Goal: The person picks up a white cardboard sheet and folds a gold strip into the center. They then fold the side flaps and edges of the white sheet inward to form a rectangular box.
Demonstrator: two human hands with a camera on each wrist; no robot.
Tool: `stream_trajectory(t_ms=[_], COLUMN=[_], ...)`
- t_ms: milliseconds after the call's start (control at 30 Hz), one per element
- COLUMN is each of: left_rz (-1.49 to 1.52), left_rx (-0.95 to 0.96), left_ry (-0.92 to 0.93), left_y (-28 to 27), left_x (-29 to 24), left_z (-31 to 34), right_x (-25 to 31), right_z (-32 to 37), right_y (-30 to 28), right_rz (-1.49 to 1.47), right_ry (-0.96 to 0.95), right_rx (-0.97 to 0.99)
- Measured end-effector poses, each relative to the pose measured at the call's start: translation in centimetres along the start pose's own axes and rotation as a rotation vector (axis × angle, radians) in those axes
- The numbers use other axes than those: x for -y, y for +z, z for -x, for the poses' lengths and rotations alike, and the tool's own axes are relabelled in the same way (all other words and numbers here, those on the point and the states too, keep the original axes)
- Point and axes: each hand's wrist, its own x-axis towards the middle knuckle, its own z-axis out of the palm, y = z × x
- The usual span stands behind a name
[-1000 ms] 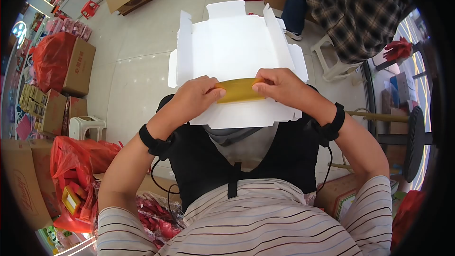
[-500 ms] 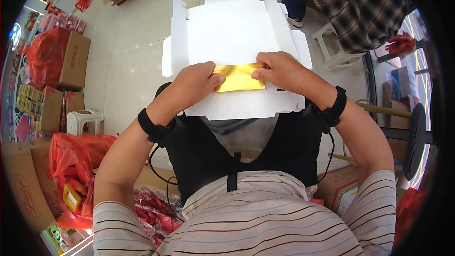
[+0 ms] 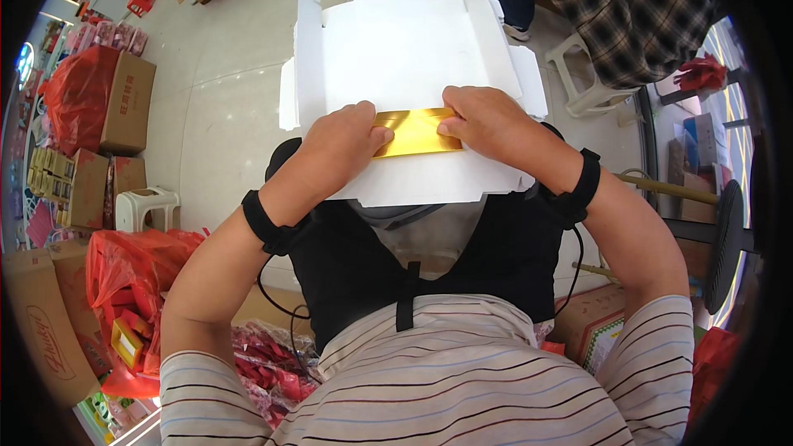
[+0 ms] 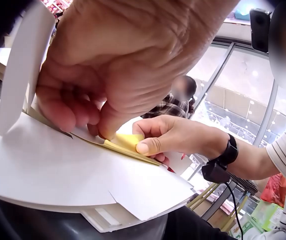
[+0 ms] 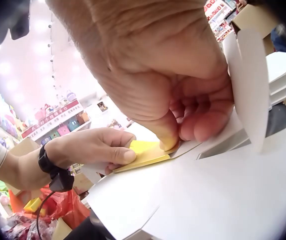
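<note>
A shiny gold card strip [image 3: 417, 135] lies across the near part of a flattened white cardboard box [image 3: 396, 58], which rests over the person's lap. My left hand [image 3: 340, 147] pinches the strip's left end, thumb on top. At its other end my right hand [image 3: 493, 122] grips it the same way. From the left wrist, the strip [image 4: 127, 142] shows a folded edge along its near side, close over the white card. The right wrist view has the right thumb pressed down at the strip [image 5: 145, 151], fingers curled behind it.
Upright white side flaps stand left [image 3: 308, 49] and right [image 3: 491, 41] of the box's middle panel. Red plastic bags [image 3: 132, 260], cartons [image 3: 130, 103] and a white stool [image 3: 149, 208] are on the left. A person in plaid [image 3: 624, 12] sits at the far right.
The gold strip was bowed and dull a second ago; it now looks flatter and brighter. Hands, strip and box have shifted slightly upward in the head view. Both hands keep hold of the ends.
</note>
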Motion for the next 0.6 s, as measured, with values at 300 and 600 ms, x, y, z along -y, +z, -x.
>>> stream_trajectory(t_ms=[300, 600], left_rz=[0.028, -0.149], left_rx=[-0.162, -0.191], left_ry=[-0.022, 0.486], left_y=[0.1, 0.4], left_x=[-0.8, 0.6], left_z=[0.6, 1.1], right_x=[-0.5, -0.9], right_z=[-0.3, -0.4], right_y=[0.6, 0.9], right_rz=[-0.014, -0.029], right_ry=[-0.007, -0.023], right_rx=[-0.017, -0.034])
